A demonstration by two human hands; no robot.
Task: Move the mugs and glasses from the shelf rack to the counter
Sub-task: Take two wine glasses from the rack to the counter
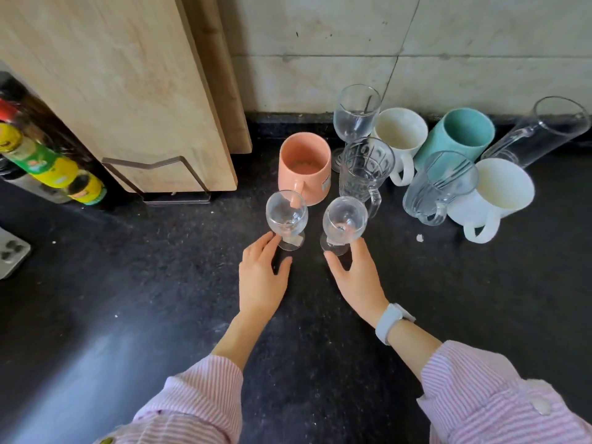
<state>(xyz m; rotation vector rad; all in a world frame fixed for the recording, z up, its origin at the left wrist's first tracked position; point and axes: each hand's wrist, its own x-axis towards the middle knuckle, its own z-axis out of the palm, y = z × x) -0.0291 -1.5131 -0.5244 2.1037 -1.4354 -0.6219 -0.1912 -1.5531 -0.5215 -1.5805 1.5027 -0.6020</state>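
**Two stemmed glasses standing on the dark desk, a hand beside each**

Two clear stemmed wine glasses are standing upright on the black speckled desk (144,283), side by side and a little apart. The left glass (286,217) is sitting just in front of a salmon-pink ceramic mug (304,166), whose handle is showing through its bowl. The right glass (344,221) is standing just in front of a clear patterned glass mug with a handle (365,169).

The left hand (261,278) is resting by the foot of the left glass, its grip apart, fingertips touching or nearly touching the base. The right hand (358,277), with a white wristband (392,322) behind it, is cupping loosely around the foot of the right glass, grip also apart, not clamped on the stem.

Behind, along the tiled wall, more drinkware is crowding together: a third clear stemmed glass (355,115), a white mug (400,137), a teal mug (458,136), a ribbed glass mug (439,185), a large white mug (495,193) and a tall clear glass jug (541,134).

A pale wooden cutting board (112,84) is leaning in a wire holder at left, beside bottles with yellow and green labels (48,161).
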